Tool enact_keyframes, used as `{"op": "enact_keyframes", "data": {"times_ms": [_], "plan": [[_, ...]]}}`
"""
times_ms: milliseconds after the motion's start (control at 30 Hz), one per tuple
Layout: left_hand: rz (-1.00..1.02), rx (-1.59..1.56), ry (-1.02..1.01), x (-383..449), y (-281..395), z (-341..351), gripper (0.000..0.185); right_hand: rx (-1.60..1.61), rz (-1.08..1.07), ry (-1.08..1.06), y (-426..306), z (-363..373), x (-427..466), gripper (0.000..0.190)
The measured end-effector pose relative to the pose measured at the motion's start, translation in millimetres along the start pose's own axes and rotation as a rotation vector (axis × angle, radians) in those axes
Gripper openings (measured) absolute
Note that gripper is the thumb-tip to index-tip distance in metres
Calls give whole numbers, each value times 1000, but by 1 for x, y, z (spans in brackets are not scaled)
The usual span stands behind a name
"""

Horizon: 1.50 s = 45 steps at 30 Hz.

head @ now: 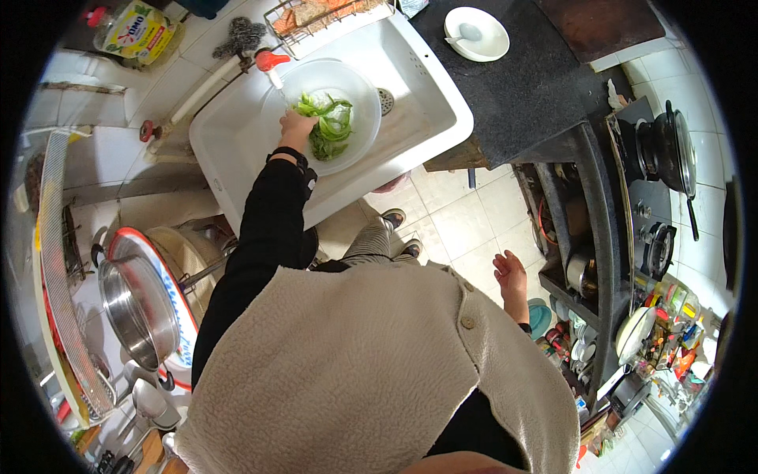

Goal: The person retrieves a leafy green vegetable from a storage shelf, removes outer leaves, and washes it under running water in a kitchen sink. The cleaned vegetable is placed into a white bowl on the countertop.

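Note:
My left hand (298,129) reaches over the near-left side of a translucent plastic bowl (368,133) in the white sink (435,118). Its curled fingers hold the edge of a bunch of leafy greens (331,127), and the fingertips are partly hidden. The greens spread across the bowl's bottom. Just above my hand is the tap with a red lever (271,59); its white spout points down at the bowl's rim. My right hand (510,275) hangs away from the sink over the tiled floor, fingers apart and holding nothing.
A wire rack (320,21) with sponges stands behind the sink. On the dark counter (509,101) is a white bowl (496,47) with a spoon. A steel pot (139,311) hangs at left. The gas stove (651,201) with a lidded pan (672,148) is at right.

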<state>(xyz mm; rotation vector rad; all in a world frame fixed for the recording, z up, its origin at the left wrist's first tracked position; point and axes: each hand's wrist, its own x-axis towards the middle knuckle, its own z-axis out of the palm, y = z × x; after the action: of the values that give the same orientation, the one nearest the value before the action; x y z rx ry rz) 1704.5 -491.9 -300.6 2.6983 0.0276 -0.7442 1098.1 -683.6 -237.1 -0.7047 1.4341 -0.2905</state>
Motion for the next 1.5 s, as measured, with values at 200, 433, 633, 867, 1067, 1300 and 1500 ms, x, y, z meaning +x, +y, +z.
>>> {"op": "enact_keyframes", "data": {"times_ms": [200, 433, 633, 867, 1067, 1300, 1500], "plan": [[628, 277, -218, -48, 39, 54, 69, -3, 32, -3, 10, 3, 3, 29], [344, 610, -128, -30, 23, 21, 44, -17, 1, -41, 15, 8, 4, 31], [706, 444, -243, -44, 36, 32, 46, -5, -15, -46, 14, 12, 5, 30], [601, 152, -268, -65, 57, 8, 45, 0, -6, -35, 11, 12, 9, 28], [927, -36, 247, -115, 83, -93, 25, 12, -56, -40, 0, 21, 18, 25], [758, 452, 535, -131, 104, -171, 24, 36, -142, -120, -14, 30, 21, 22], [791, 511, 535, -128, 90, -167, 26, 48, -105, -86, -6, 20, 18, 21]]}}
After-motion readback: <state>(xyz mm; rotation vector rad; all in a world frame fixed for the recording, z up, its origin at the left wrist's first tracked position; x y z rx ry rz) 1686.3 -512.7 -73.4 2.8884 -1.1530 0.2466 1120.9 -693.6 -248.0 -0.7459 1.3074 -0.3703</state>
